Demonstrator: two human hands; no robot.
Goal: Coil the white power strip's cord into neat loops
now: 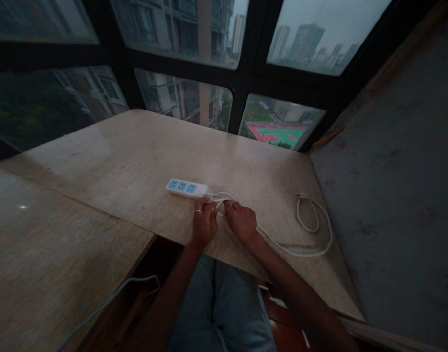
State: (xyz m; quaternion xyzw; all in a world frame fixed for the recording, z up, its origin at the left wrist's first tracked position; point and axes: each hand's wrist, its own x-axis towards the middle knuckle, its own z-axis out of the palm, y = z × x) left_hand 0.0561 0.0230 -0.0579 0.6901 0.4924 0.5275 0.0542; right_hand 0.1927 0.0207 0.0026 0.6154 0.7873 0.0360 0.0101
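Observation:
A white power strip [196, 188] with several blue socket panels lies on the stone-topped ledge, its cord end toward my hands. From it a white power cord [293, 253] runs into a small bunch between my fingers, then out to the right along the ledge. My left hand [204, 221] pinches the cord just beside the strip's right end. Close by, my right hand [241, 220] is closed on the same cord, thumb and forefinger at the bunched loops. The fingertips partly hide how the cord is looped there.
The cord's plug [302, 195] lies on the ledge at the right, near the papered wall [400, 195]. Dark-framed windows rise behind the ledge [136, 146]. Another pale cable [110, 298] hangs at lower left beside a dark gap. My legs [216, 303] are below the front edge.

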